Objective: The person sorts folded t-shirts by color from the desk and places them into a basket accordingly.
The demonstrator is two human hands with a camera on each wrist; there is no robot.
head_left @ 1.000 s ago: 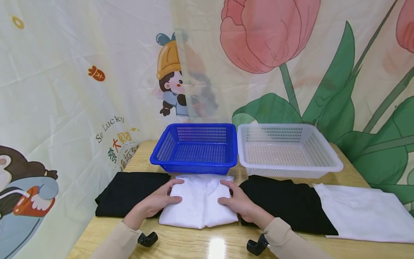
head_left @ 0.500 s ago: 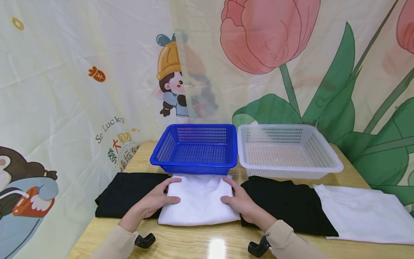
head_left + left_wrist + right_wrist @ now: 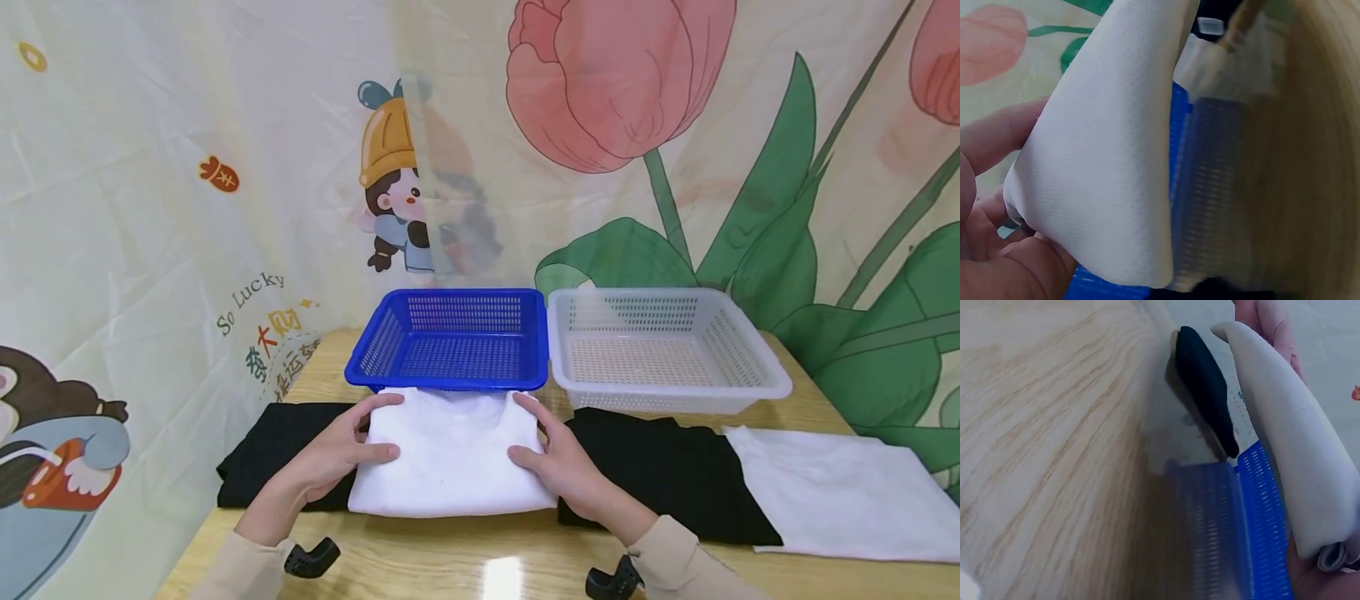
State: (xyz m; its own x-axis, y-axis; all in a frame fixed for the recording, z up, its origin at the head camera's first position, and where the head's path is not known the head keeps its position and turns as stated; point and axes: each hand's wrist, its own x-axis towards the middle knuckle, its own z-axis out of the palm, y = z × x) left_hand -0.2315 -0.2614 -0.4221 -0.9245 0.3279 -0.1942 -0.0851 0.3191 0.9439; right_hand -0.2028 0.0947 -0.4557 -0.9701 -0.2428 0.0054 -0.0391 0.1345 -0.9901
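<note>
A folded white shirt [image 3: 450, 458] with its neckline toward the back is held up in front of the blue basket [image 3: 465, 312]. My left hand [image 3: 330, 458] pinches its left side, thumb on top and fingers curled beneath. On the opposite side, my right hand [image 3: 567, 467] grips it in the same way. In the left wrist view, the shirt [image 3: 1110, 150] stands tilted above the tabletop. The right wrist view shows the layered folds at the end of the shirt [image 3: 1300, 444], next to the right hand.
Right of the blue basket stands a white basket [image 3: 675, 391]. A folded black garment [image 3: 258, 458] lies on the left of the wooden table [image 3: 420, 554]. Another black garment [image 3: 660, 475] and a white garment [image 3: 847, 496] lie at the right. A printed curtain hangs behind.
Both hands have raised the white shirt off the table, its far edge now overlapping the blue basket's front. The left hand has shifted a little to the left, and the shirt's front has smoothed out.
</note>
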